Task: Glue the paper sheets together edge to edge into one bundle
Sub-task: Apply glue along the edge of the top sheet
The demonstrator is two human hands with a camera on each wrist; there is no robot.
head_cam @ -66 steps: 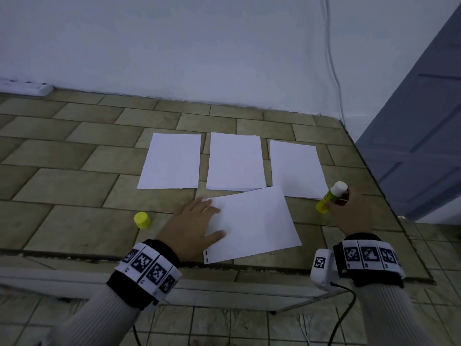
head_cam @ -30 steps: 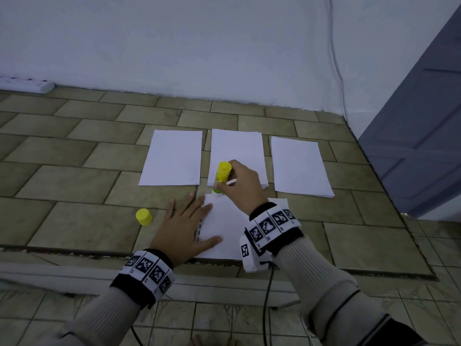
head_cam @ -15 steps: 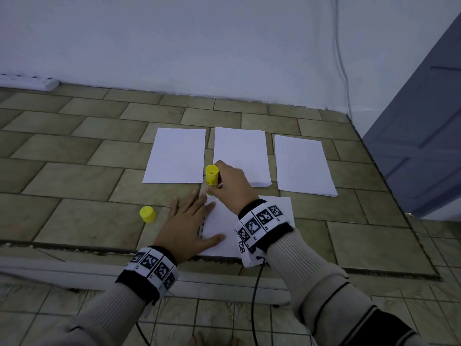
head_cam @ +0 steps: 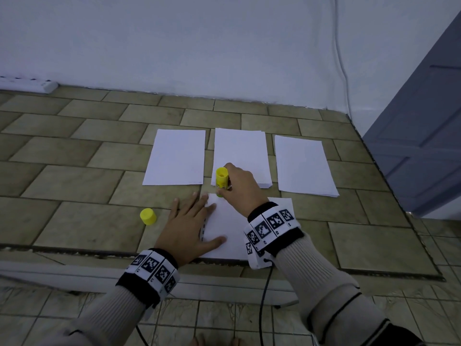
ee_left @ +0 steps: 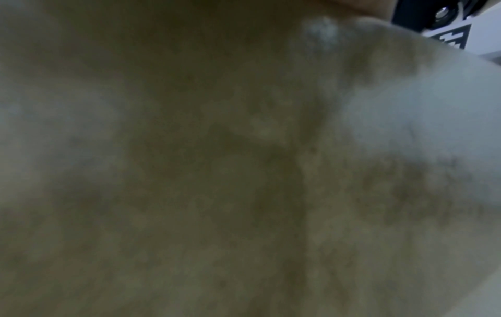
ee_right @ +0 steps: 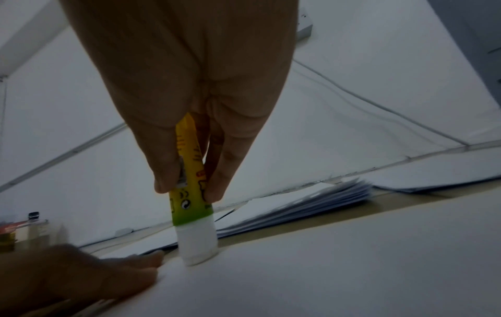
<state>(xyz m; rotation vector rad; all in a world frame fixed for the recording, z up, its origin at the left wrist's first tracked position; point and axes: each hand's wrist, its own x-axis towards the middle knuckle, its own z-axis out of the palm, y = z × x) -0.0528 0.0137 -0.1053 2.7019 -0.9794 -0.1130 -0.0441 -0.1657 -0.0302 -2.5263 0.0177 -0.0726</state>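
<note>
Paper sheet (head_cam: 232, 226) lies pinned under flat left hand (head_cam: 189, 231); right hand (head_cam: 239, 188) pinches upright glue stick (head_cam: 221, 179).

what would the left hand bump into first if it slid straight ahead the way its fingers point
Probably the glue stick held by the right hand, just beyond the left hand fingertips at the near sheet's far corner. Depth is hard to judge here.

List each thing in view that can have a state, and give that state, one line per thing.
Glue stick: uncapped, upright, tip on the near sheet's far left corner.
Cap: off, on the tiles.
Near sheet: flat, pinned down.
Left hand: flat, pressing the sheet.
Right hand: gripping the glue stick.
Middle pile: stacked, edges slightly fanned.
</note>
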